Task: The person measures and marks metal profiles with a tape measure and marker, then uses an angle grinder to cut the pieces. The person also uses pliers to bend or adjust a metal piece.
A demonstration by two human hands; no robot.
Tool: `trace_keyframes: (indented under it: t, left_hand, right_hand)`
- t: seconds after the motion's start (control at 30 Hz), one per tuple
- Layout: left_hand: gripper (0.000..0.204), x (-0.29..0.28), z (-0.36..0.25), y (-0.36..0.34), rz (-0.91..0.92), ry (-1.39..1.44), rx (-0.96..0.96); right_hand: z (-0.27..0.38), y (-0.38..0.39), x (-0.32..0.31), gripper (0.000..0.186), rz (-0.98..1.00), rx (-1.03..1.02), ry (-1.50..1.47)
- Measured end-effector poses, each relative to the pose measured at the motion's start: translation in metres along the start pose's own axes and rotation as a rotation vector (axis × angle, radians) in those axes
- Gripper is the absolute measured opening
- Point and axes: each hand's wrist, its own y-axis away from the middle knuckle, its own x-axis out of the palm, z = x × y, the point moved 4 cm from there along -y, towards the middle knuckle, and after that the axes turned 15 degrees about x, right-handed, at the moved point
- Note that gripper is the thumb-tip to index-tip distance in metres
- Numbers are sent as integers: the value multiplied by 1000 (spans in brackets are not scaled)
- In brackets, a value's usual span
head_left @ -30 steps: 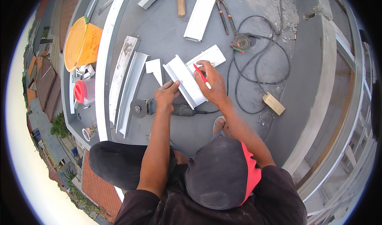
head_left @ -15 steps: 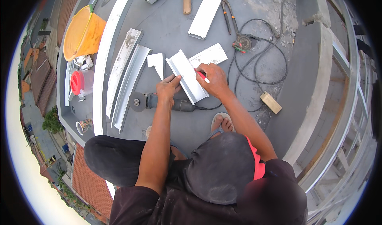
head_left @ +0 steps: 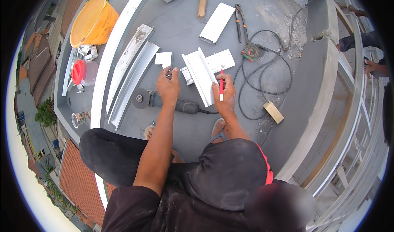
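Observation:
My left hand [head_left: 168, 87] is closed around the narrow lower part of a small white L-shaped offcut [head_left: 163, 58], its fingers hiding that end. A red marker with a white end [head_left: 222, 84] stands up between the fingers of my right hand [head_left: 225, 101]. That hand's thumb rests by the right edge of a white metal channel piece [head_left: 200, 76]. The channel lies across another white metal piece [head_left: 221, 60]. Below my left hand, an angle grinder [head_left: 186, 106] with a dark disc lies on the grey floor.
Long metal profiles [head_left: 135, 82] lie at the left, near a yellow bucket [head_left: 92, 22] and a red-lidded tub [head_left: 84, 72]. Pincers [head_left: 241, 22], a black cable [head_left: 262, 88] and a wooden block [head_left: 273, 112] are at the right. Another person's hand [head_left: 371, 67] shows beyond the low wall [head_left: 316, 96].
My left hand has left the channel's edge and moved to the small offcut. My right hand has drawn back toward me, turning the marker upright. The view has shifted slightly.

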Motion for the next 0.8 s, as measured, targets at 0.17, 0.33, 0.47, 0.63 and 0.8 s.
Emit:
trace_keyframes:
  t: [0.17, 0.33, 0.47, 0.63, 0.8]
  left_hand:
    - [70, 51, -34, -12, 339, -545, 648]
    - [70, 86, -44, -15, 567, -809, 640]
    - [69, 71, -43, 23, 294, -795, 858]
    - [80, 55, -36, 49, 484, -645, 707]
    - [97, 48, -35, 65, 343, -573, 734]
  right_hand:
    - [29, 20, -108, 24, -276, 67, -97]
    - [46, 30, -169, 26, -473, -12, 11]
    - [37, 41, -177, 25, -533, 6, -22]
    - [33, 46, -156, 25, -514, 68, -109]
    - [37, 43, -150, 25, -500, 62, -134]
